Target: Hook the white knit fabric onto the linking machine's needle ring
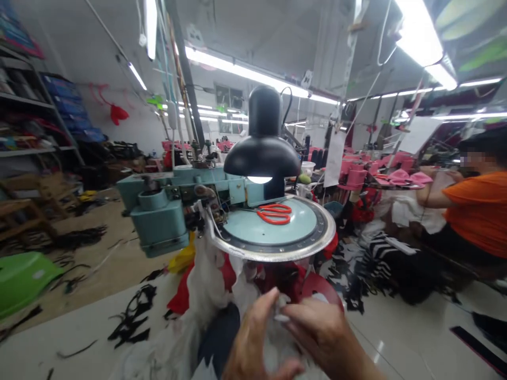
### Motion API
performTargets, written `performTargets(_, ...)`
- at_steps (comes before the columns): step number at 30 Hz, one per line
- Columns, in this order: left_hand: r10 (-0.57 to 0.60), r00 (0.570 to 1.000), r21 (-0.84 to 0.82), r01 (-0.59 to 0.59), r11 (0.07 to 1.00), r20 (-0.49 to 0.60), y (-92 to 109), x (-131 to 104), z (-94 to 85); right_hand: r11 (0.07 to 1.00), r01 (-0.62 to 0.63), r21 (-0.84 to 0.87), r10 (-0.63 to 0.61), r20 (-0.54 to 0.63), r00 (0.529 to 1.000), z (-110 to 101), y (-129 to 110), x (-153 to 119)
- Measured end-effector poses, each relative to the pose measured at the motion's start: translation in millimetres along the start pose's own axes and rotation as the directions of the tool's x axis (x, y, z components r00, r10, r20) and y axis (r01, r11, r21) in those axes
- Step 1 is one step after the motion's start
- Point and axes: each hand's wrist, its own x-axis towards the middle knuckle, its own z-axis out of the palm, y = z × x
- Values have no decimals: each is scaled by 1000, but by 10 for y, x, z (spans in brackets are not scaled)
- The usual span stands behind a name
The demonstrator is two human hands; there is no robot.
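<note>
My right hand [325, 330] is closed in front of my lap, its thumb and fingers pinching a piece of white fabric [282, 314]. Beside it on the left, my left hand [251, 338] has its thumb and index finger spread wide, the index fingertip close to that fabric. More pale cloth shows between the two hands, slightly blurred. Above them stands a teal sewing machine with a round plate [253, 235] ringed by a toothed metal edge. Red-handled scissors [275, 214] lie on the plate, away from both hands.
A black lamp [263, 142] hangs over the plate. White cloth [208, 279] and red cloth [182, 295] drape below it. Black scraps [134, 316] litter the floor near a green basin [27, 279]. At right sits a person in an orange top [479, 211] near striped fabric [382, 258].
</note>
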Motion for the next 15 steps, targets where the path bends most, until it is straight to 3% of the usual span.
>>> performTargets(2, 70, 980, 153, -100, 983, 188, 270, 215, -40, 993, -71, 90, 77, -66, 995, -35, -152, 115)
performTargets(6, 21, 985, 135, -44, 990, 172, 470, 482, -78, 867, -267, 420, 319, -56, 946, -24, -302, 196)
performTargets(9, -12, 985, 23, 8, 1000, 175, 435, 483, -120, 821, -333, 463, 413, -80, 907, 32, -329, 184)
performTargets(11, 29, 991, 23, -32, 999, 129, 426, 468, -155, 842, -338, 421, 420, -119, 900, 62, -349, 188)
performTargets(15, 203, 972, 169, -221, 961, 117, 491, 481, -228, 905, -255, 340, 308, -111, 945, 84, -411, 256)
